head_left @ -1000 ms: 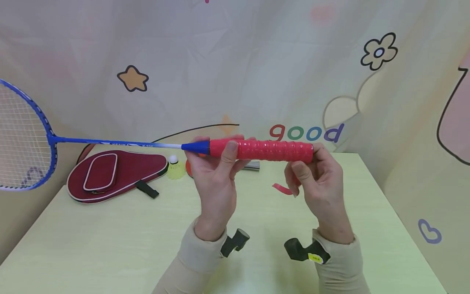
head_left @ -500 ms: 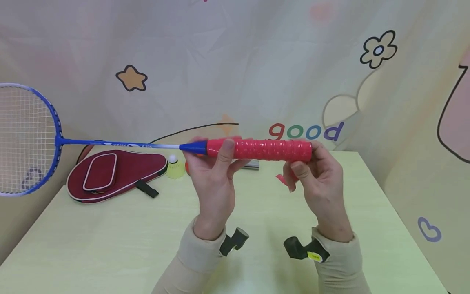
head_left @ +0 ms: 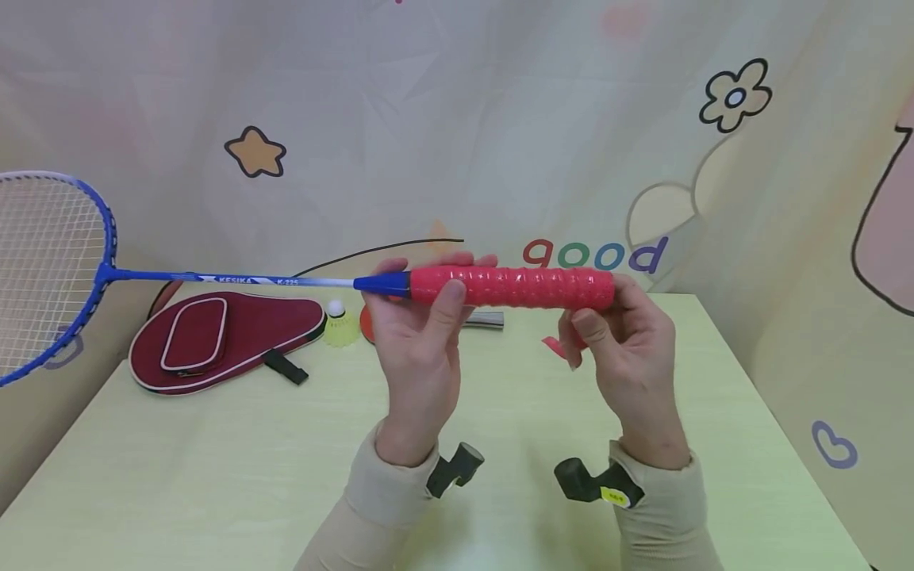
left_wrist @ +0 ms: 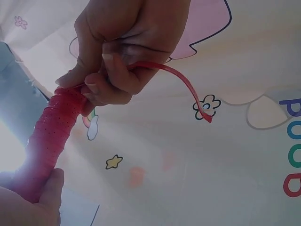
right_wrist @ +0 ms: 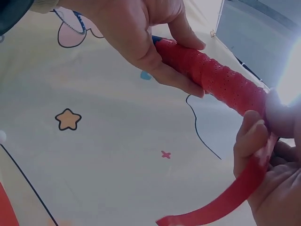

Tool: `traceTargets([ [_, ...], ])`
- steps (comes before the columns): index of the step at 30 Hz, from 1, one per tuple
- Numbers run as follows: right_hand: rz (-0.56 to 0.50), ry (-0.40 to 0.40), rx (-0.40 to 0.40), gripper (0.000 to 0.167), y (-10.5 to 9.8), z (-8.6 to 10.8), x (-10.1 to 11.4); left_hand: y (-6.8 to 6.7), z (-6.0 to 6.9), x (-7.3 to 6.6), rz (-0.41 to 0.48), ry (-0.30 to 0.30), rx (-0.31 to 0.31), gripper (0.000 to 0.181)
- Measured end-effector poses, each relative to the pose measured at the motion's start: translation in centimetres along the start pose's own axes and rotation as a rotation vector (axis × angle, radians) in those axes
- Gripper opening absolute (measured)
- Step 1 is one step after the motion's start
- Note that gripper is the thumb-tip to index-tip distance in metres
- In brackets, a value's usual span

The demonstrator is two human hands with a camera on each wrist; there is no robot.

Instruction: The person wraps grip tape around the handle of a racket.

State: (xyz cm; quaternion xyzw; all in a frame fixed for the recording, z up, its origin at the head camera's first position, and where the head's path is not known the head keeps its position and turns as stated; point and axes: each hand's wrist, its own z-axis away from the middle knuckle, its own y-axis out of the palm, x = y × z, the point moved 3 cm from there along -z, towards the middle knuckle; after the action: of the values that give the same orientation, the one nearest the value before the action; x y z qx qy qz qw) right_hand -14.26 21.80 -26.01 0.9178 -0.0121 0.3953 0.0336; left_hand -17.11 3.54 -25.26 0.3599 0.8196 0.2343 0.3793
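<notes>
In the head view a blue and white badminton racket (head_left: 236, 278) is held level above the table, its strung head cut off at the left edge. My left hand (head_left: 421, 369) grips the front of its handle, thumb on the near side. Shiny, ridged red overgrip tape (head_left: 528, 287) wraps the handle. At the butt end, my right hand (head_left: 639, 373) pinches the tape with thumb and curled fingers. A loose tail of the tape (right_wrist: 211, 207) hangs from those fingers in the right wrist view. The left wrist view shows the same curved tape tail (left_wrist: 183, 82).
On the table (head_left: 214, 476) lie a dark red racket case (head_left: 250, 333) with a black strap (head_left: 286, 367) and a yellow shuttlecock (head_left: 342, 327). A red-edged paddle (head_left: 367, 323) is mostly hidden behind my left hand. A printed curtain (head_left: 428, 119) hangs behind.
The racket has turned about its shaft, and its lettering now reads clearly. Handle and right hand have shifted slightly right since half a second ago. Less of the loose tape shows below the right hand.
</notes>
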Motion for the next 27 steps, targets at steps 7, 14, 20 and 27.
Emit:
traceTargets([
  [7,0.002,-0.025,0.022,0.025,0.1,-0.1,-0.1,-0.3,0.0,0.0,-0.044,-0.019,-0.055,0.049],
  [14,0.003,-0.034,-0.029,0.019,0.5,-0.2,-0.1,-0.5,0.0,-0.1,-0.089,-0.037,-0.099,0.051],
  [20,0.029,-0.096,-0.052,0.027,0.9,-0.2,-0.2,-0.7,0.1,0.1,-0.131,-0.064,-0.149,0.054],
  [27,0.062,-0.086,-0.057,0.030,1.0,-0.1,-0.2,-0.8,-0.1,0.1,-0.148,-0.095,-0.185,0.057],
])
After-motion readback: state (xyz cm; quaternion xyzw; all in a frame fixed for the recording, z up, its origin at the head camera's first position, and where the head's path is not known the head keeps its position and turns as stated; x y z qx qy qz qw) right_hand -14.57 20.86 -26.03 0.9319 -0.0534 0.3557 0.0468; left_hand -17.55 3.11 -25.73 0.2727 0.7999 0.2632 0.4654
